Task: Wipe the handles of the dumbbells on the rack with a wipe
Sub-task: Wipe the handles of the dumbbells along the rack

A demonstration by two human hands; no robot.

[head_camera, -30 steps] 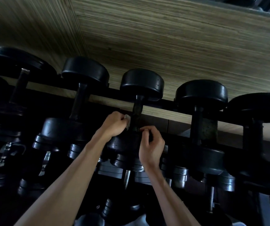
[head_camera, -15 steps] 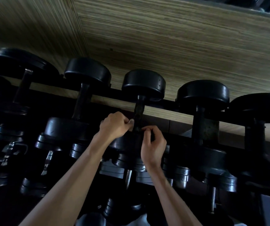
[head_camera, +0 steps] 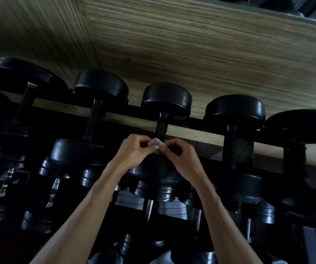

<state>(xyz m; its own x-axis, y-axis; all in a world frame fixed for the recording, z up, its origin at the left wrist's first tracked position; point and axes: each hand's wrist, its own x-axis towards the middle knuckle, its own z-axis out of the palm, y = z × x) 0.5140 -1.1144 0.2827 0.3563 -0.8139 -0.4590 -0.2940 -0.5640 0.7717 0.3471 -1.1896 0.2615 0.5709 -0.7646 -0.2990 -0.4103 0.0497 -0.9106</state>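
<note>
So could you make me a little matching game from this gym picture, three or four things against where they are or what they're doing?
Things:
1. wipe
2. left hand
3. right hand
4. middle dumbbell handle

States:
A. dark bar running up behind the hands
B. small pale wad pinched between both hands
C. holds the wad from the right
D. holds the wad from the left

Pairs: 1-B, 2-D, 3-C, 4-A

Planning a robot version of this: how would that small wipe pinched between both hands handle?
The wipe looks crumpled between left hand and right hand, so probably floppy and very light. It likely bunches rather than slides, needing a pinching grip.
</note>
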